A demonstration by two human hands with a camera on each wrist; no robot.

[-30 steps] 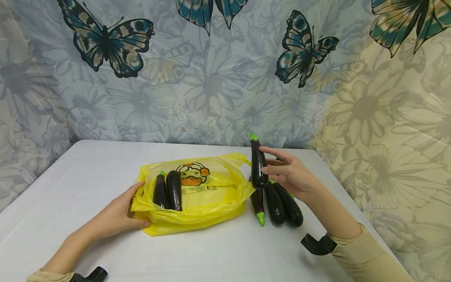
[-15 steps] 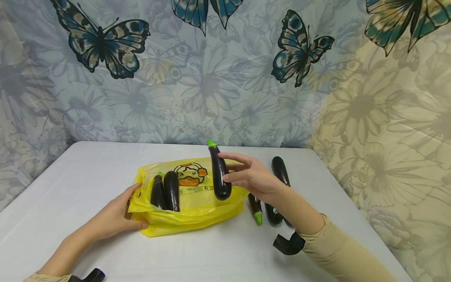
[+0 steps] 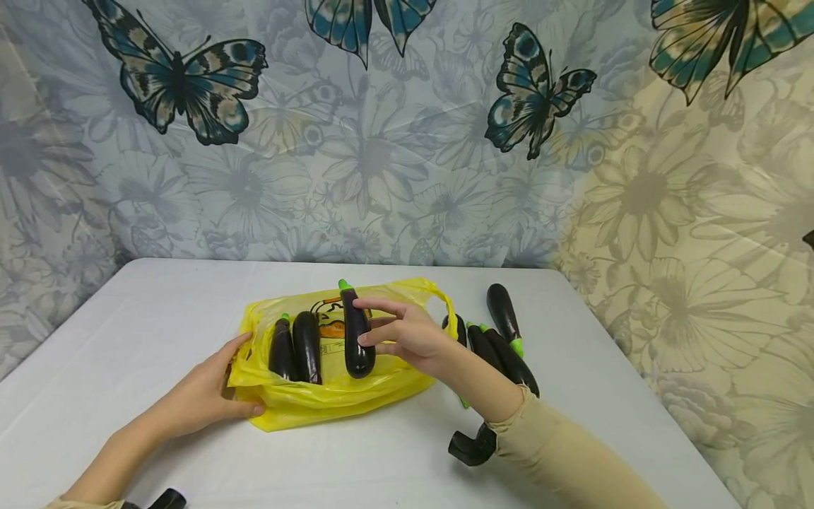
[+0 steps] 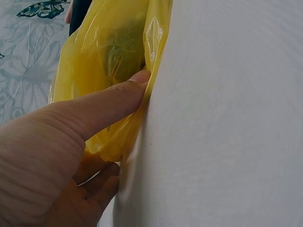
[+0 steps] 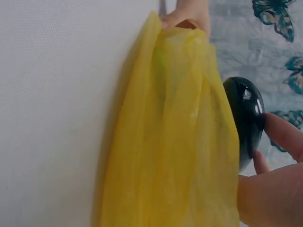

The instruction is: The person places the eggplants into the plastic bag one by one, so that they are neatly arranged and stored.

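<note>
My right hand (image 3: 407, 336) holds a dark, glossy eggplant (image 3: 358, 343) with a green stem, its fingers on the eggplant's right side. The eggplant is above the yellow plastic bag (image 3: 388, 385), stem end toward the back. In the right wrist view its rounded end (image 5: 244, 118) shows beside the bag's wall. My left hand (image 3: 203, 392) holds the bag's left end; in the left wrist view its thumb (image 4: 113, 101) presses the front rim while the other fingers are partly hidden. Two eggplants, one (image 3: 282, 350) and another (image 3: 308, 346), lie side by side in the bag.
Several more eggplants lie right of the bag, partly behind my right forearm; one (image 3: 502, 311) lies farther back. The white table (image 3: 318, 474) ends at a butterfly-patterned cloth backdrop (image 3: 381, 177). A black wrist mount (image 3: 473, 447) hangs below the right sleeve.
My right hand has carried the eggplant leftward from the right-hand pile to above the bag, beside the two eggplants there. My left hand has stayed at the bag's left end.
</note>
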